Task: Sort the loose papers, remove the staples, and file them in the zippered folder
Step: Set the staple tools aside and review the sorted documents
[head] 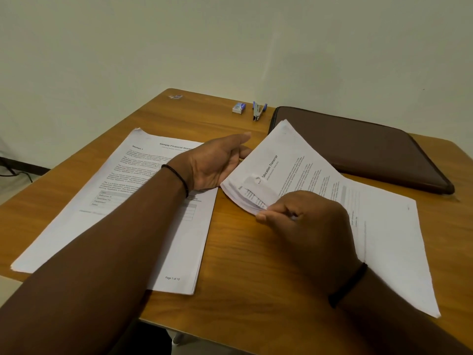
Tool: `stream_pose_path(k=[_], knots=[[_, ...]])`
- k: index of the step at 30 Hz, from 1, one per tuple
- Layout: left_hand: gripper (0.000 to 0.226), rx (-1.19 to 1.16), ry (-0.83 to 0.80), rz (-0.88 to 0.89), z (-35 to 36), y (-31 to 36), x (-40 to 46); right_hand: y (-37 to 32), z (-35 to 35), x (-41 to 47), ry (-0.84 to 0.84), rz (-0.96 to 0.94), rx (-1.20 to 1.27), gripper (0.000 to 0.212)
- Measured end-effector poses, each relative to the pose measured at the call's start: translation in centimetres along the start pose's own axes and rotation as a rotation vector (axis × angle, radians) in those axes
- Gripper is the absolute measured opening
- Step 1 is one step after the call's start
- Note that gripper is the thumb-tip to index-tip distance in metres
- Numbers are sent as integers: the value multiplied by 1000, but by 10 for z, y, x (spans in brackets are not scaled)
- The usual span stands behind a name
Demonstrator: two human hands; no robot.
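Between the two hands, a stapled packet headed "Education Transcript" (294, 172) lies partly lifted off the wooden table (243, 257), its near corner curled up with the pages fanned. The right hand (307, 224) has its fingers curled and pinches that lifted corner between thumb and fingertips, just where a folded flap of paper shows. The left hand (217, 162) is spread open, palm turned inward, fingers straight; its fingertips meet the packet's left edge, but whether they press it cannot be told. Each wrist carries a dark band.

Under and to the left of the left forearm rests a second stack headed "Sample Financial Statement" (122, 208), flat on the table, marked "Page 1 of 10" at its bottom. Beyond the right hand, past the packet's far corner, lies the brown zippered folder (371, 152), closed and flat. Beyond the left hand's fingertips, near the table's far edge, stand a staple remover (258, 111) and, just beside it, a small staple box (239, 108).
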State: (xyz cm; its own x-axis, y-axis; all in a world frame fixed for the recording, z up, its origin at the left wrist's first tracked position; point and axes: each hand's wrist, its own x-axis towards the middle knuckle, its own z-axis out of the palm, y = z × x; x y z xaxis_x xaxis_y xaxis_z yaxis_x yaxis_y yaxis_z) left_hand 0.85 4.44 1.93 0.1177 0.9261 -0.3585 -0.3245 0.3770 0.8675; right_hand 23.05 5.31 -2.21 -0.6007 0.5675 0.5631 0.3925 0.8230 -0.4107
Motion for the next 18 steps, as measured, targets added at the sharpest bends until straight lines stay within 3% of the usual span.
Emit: stream_pose_path(k=[4,8,12,15,18], knots=[[63,34,14,9,-4,-2,2,-2,-7,2,83,162,119,25],[66,17,35,22,0,-1,1,1,-11,6,307,190,112,17],[48,1,48,-6,0,-1,-2,4,-16,9,455,172,137,24],[52,-18,70,-5,1,-2,-2,8,-16,7,451,71,29,31],[55,8,67,-3,1,-2,-1,7,-13,4,329,18,-28,39]])
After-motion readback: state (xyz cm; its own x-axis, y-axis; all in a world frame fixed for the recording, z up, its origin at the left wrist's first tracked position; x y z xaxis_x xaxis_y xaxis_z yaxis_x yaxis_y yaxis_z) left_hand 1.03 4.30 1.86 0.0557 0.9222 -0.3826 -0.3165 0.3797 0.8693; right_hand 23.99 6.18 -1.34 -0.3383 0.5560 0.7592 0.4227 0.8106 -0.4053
